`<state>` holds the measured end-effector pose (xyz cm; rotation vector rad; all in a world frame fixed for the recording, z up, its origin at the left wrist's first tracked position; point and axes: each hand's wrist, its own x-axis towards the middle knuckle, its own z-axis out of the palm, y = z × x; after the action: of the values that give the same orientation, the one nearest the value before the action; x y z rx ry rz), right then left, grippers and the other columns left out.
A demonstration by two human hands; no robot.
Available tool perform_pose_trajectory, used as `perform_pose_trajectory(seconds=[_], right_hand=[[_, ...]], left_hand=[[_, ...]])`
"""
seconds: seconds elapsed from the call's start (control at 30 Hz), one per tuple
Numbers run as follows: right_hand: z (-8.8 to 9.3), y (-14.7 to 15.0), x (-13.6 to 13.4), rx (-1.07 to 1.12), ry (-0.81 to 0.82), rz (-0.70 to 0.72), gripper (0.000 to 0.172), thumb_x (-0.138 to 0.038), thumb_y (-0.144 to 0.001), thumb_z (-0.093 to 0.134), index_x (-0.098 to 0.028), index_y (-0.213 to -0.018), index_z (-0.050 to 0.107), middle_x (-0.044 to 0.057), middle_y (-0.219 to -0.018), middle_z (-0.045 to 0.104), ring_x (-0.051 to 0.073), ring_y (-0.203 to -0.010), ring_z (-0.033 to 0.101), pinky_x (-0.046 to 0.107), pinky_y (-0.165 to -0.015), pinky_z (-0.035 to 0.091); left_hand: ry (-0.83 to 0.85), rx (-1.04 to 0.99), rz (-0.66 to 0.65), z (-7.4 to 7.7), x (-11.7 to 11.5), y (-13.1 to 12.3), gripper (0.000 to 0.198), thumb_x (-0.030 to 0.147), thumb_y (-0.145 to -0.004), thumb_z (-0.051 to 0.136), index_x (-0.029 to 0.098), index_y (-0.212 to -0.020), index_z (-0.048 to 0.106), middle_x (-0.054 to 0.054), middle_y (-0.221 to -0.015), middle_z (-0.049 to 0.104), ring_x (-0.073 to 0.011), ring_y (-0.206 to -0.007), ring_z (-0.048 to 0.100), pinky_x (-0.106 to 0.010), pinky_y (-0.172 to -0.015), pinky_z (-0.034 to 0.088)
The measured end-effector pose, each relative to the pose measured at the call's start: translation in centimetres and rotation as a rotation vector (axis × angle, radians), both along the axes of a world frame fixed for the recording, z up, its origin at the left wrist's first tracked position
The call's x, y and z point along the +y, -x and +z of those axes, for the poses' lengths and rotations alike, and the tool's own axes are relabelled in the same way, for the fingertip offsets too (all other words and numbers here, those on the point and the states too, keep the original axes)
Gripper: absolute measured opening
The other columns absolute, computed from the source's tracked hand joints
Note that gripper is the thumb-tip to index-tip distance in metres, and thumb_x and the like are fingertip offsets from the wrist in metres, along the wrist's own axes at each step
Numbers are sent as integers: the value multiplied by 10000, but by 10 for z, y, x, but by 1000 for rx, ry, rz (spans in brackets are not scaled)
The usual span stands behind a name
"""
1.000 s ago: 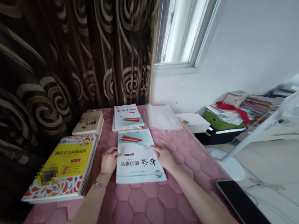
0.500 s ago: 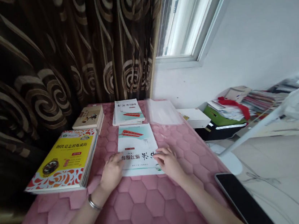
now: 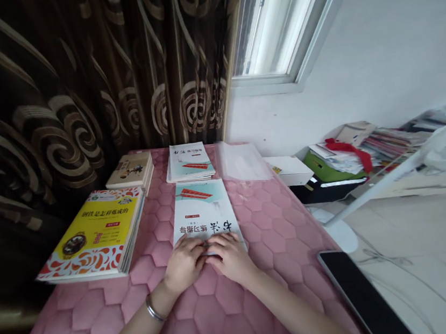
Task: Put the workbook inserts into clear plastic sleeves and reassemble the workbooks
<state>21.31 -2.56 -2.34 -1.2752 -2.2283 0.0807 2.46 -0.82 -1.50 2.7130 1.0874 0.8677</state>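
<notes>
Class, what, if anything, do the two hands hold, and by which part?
Nothing is lifted: the left hand and right hand press on the near edge of the white booklet, fingertips meeting at its middle; it lies on the pink mat.

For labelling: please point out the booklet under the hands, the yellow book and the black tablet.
booklet (image 3: 204, 212), head view, cover middle.
yellow book (image 3: 100, 226), head view, cover middle.
black tablet (image 3: 360, 291), head view, screen.

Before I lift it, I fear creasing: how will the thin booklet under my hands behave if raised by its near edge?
The booklet looks thin and soft-covered, so it would probably droop if held by one edge, and feel light. Lying flat on the pink quilted mat, it will likely drag a little when pushed.
</notes>
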Motion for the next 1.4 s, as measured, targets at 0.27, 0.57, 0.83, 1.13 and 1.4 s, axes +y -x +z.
perform_pose_trajectory(seconds=[0.27, 0.57, 0.83, 1.13, 1.4], right_hand=[[0, -20, -6, -3, -53, -27, 82, -244, -865, 707, -240, -785, 691, -17, -1013, 746, 173, -989, 627, 361, -870, 350], [-1, -82, -23, -26, -2, -143, 185, -247, -931, 578, -295, -841, 732, 6, -1052, 748, 213, -1031, 632, 407, -922, 364], [-2, -83, -25, -6, -21, -136, 176, -233, -933, 582, -283, -836, 720, -10, -1058, 748, 210, -1052, 629, 398, -910, 351], [-5, -84, -24, -12, -26, -148, 157, -228, -919, 601, -288, -843, 725, -11, -1053, 750, 213, -1063, 628, 397, -908, 354], [-6, -85, -24, -7, -14, -160, 179, -243, -928, 578, -293, -843, 728, 5, -1048, 750, 221, -1053, 628, 410, -912, 368]], left_hand=[[-68, 37, -44, 4, 2, 14, 149, 188, -901, 588, 230, -854, 723, 1, -925, 745, -150, -897, 677, -457, -1147, 330], [-13, 94, -56, 14, 8, 76, 179, 168, -900, 570, 247, -829, 714, 17, -1001, 761, -129, -944, 697, -434, -1151, 326], [-14, 59, -47, 8, 7, 81, 191, 183, -913, 546, 236, -829, 709, -4, -996, 764, -139, -952, 701, -419, -1097, 406], [65, -51, 8, 5, 4, 86, 173, 191, -894, 532, 218, -776, 655, -18, -975, 758, -147, -934, 703, -384, -1027, 475], [288, -228, 186, 34, -23, 98, 178, 235, -861, 481, 219, -714, 581, -39, -820, 713, -169, -774, 679, -269, -722, 543]])
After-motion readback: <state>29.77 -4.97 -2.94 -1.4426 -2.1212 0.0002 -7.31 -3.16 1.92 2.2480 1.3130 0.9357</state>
